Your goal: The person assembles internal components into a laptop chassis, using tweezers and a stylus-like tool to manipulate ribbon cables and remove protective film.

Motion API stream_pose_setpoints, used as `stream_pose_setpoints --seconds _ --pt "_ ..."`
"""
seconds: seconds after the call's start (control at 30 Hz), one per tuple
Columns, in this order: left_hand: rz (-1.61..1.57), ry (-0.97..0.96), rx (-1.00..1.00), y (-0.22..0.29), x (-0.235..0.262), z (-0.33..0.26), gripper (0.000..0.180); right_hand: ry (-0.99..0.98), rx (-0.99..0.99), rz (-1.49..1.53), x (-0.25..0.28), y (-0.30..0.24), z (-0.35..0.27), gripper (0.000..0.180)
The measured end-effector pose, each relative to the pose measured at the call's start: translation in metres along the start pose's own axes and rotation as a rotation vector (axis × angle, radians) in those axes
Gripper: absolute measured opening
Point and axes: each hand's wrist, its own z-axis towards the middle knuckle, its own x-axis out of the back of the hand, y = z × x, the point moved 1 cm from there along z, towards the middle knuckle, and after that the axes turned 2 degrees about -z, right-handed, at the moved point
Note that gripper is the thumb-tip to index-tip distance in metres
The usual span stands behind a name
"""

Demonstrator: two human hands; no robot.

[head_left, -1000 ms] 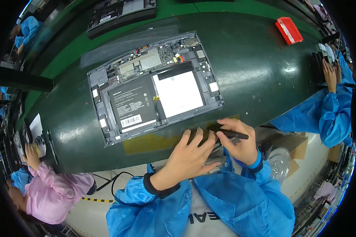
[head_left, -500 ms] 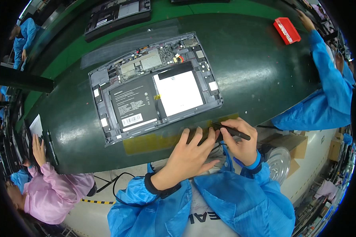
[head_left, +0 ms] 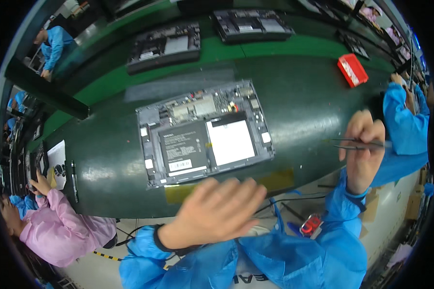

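My left hand (head_left: 217,207), blurred by motion, hovers over the table's near edge with its fingers stretched out and nothing visibly in it. Beneath and beyond its fingers lies a strip of amber film (head_left: 275,180) along that edge. My right hand (head_left: 365,151) is raised at the right, its fingers closed on dark tweezers (head_left: 353,140) whose tips point left. Whether the tips grip anything is too blurred to tell. Between and beyond my hands rests an opened tablet-like device (head_left: 154,180), showing a black battery (head_left: 181,149), a white panel (head_left: 231,143) and a circuit board (head_left: 200,109).
A red bin (head_left: 353,71) with small pale parts stands at the far right. Two more opened devices (head_left: 166,46) sit on the green strip beyond. Left are a pen (head_left: 74,180) and a white sheet (head_left: 56,154). Co-workers in pink (head_left: 67,229) and blue (head_left: 402,108) flank the table.
My right hand has swung up and to the right with the tweezers, away from the amber film. My left hand has shifted slightly left and down. The view has tilted upward.
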Motion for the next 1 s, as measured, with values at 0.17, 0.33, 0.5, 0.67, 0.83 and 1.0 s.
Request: stream_pose_setpoints --seconds 0.17,0.33,0.5,0.67,0.83,1.0 --pt "-0.008 -0.074 0.205 -0.088 0.008 0.049 0.058 -0.191 -0.266 0.021 -0.05 0.052 0.091 0.054" --pt "0.025 -0.195 0.144 -0.104 -0.015 0.058 0.064 -0.238 -0.352 0.187 -0.091 0.139 0.101 0.074" --pt "-0.088 -0.24 0.057 -0.104 -0.005 0.068 0.056 -0.31 -0.434 0.151 -0.082 0.163 0.111 0.08" --pt "0.075 -0.284 0.041 -0.103 -0.008 0.071 0.051 -0.379 -0.492 0.105 -0.087 0.167 0.112 0.079" --pt "0.051 -0.336 0.07 -0.1 -0.009 0.072 0.053 -0.432 -0.394 0.027 -0.088 0.163 0.108 0.078" --pt "0.045 -0.32 0.052 -0.099 -0.01 0.072 0.051 -0.479 -0.326 -0.086 -0.09 0.162 0.104 0.077"
